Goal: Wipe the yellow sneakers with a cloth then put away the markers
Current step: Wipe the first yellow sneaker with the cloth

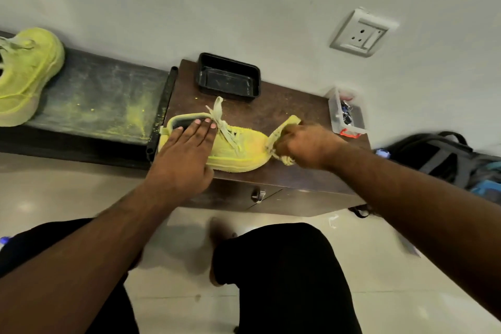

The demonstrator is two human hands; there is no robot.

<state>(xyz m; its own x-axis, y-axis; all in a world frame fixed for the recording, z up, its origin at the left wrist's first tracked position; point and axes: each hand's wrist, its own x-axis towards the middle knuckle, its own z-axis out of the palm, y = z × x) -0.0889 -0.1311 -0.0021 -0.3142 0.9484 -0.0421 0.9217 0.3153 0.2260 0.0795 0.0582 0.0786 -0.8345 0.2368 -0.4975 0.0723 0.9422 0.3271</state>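
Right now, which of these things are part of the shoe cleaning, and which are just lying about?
Part of the job:
sneaker on the cabinet, steadied by left hand
yellow cloth, gripped by right hand
second sneaker
clear box, perhaps holding the markers

Lying about:
black tray
wall socket
backpack

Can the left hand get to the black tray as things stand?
Probably yes. The left hand only rests flat on the sneaker, holding nothing, and the black tray sits open just behind the shoe; only the laces stand between.
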